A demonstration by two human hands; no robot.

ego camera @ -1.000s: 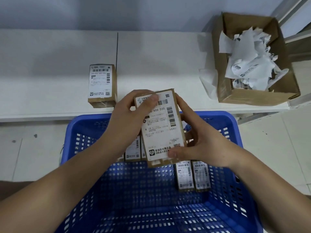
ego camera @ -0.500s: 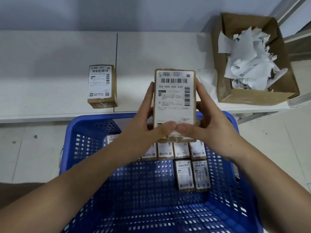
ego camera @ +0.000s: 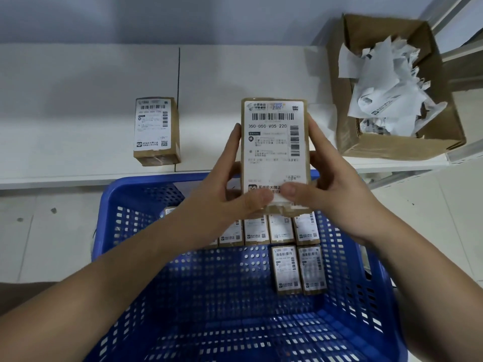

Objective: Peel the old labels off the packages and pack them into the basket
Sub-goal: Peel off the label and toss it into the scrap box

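Now: package [ego camera: 274, 152] upright, long axis vertical, label facing camera; left hand [ego camera: 224, 189], right hand [ego camera: 332, 184] clamped on it

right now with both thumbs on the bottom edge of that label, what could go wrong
The label may tear as it lifts, since both thumbs crowd its bottom edge. The package, pinched between the left hand and the right hand over the blue basket, could slip and knock the packed packages out of line. The scrap box sits off to the right, so a sticky peeled label might cling to a finger on the way.
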